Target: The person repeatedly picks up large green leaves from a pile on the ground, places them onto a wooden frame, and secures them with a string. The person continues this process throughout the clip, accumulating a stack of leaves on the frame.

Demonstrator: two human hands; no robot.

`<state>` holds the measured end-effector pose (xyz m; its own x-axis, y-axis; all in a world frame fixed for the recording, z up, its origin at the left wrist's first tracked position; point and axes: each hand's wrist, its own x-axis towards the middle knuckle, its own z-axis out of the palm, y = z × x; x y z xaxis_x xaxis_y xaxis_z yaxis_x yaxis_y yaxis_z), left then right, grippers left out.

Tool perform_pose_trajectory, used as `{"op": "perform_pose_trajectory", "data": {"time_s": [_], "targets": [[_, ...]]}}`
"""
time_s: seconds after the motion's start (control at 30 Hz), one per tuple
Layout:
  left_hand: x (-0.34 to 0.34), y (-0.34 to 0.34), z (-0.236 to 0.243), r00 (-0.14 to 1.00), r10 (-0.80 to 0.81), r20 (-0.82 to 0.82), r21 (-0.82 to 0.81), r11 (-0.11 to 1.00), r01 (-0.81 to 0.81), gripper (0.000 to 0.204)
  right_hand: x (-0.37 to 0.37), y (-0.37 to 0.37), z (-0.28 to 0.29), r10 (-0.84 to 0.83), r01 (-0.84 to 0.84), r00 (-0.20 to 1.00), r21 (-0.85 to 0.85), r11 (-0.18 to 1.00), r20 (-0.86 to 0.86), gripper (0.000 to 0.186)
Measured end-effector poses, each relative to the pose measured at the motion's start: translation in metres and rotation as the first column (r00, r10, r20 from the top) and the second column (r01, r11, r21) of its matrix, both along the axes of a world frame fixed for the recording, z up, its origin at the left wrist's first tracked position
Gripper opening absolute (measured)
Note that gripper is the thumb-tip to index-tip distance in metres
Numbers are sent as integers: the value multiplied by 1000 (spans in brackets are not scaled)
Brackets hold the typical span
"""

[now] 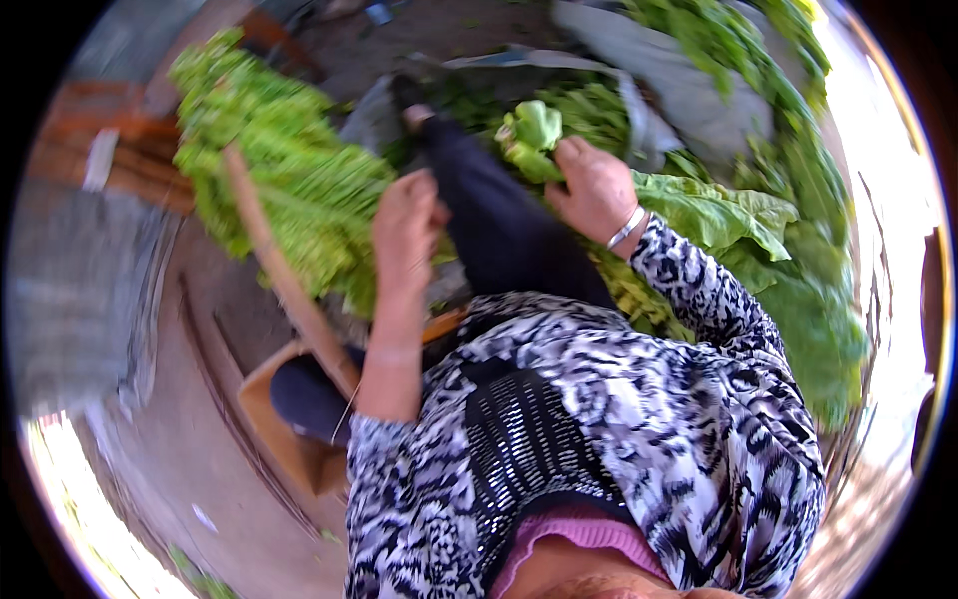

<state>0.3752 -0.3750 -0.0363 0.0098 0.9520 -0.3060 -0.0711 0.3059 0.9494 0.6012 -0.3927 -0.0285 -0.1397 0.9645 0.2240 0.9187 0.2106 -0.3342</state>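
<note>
My right hand (589, 190) is closed on a bunch of green leaves (531, 135), its folded stalk ends poking up above my fingers and a broad leaf trailing to the right. My left hand (407, 215), slightly blurred, has its fingers curled over my dark-trousered leg; what they hold, if anything, I cannot make out. Beside it a long wooden stick (274, 255) slants up from near my left knee, with a thick mass of light green leaves (249, 120) along it. A thin string runs down by my left wrist.
Grey sheeting (659, 80) with heaps of large leaves (808, 329) lies ahead and right. At the left are an orange-brown wooden frame (140, 160) and grey sheets (80, 290). A tan board (269, 409) sits by my left knee, near thin rods on the floor (170, 469).
</note>
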Motion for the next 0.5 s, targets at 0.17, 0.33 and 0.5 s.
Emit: {"op": "perform_pose_trajectory", "data": {"time_s": [0.17,0.33,0.5], "targets": [[-87,11,-32,961,-57,270,13,998,55,21,-132,27,-24,340,-360,929,-144,922,-145,33],[-99,-13,-47,999,1,43,137,991,-7,21,-121,73,3,569,-571,821,-120,812,-54,71],[-89,-17,-20,997,-9,-71,360,932,34,17,-129,79,-9,695,-698,705,-307,647,-139,70]]}}
